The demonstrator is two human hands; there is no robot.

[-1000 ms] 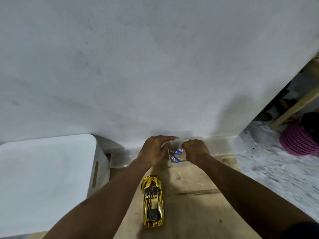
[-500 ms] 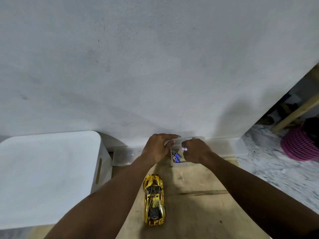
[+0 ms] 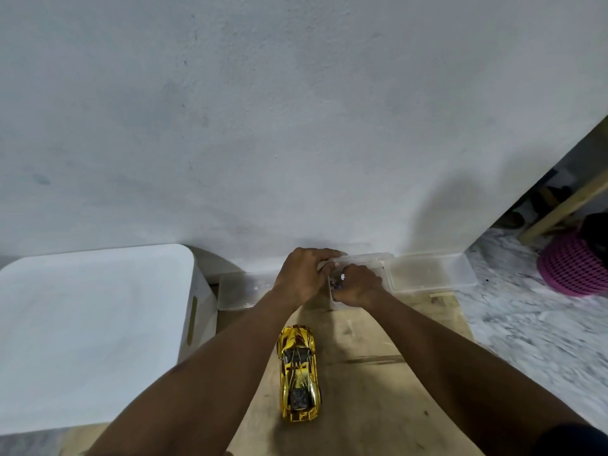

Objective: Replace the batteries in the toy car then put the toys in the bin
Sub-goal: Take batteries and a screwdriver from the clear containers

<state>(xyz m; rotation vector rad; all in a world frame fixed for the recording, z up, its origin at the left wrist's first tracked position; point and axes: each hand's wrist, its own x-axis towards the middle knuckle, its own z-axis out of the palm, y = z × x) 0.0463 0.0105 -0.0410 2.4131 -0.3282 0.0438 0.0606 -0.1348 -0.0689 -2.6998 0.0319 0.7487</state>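
Note:
A shiny gold toy car point(image 3: 298, 373) lies on the wooden board between my forearms, nose toward the wall. At the foot of the wall stands a small clear plastic container point(image 3: 365, 262). My left hand point(image 3: 304, 274) grips its left rim. My right hand point(image 3: 357, 286) is curled inside it, fingers pinched on a battery point(image 3: 342, 276); other blue batteries point(image 3: 334, 286) are mostly hidden under that hand. A large white bin point(image 3: 92, 330) stands at the left.
Clear plastic lids or trays lie left point(image 3: 238, 291) and right point(image 3: 431, 269) of the container along the grey wall. Marble floor lies at the right, with a pink basket point(image 3: 572, 268) and a wooden beam point(image 3: 566, 209).
My right hand has dipped deeper into the container and closed over the batteries, hiding most of them. My left hand stays on the rim. The car has not moved.

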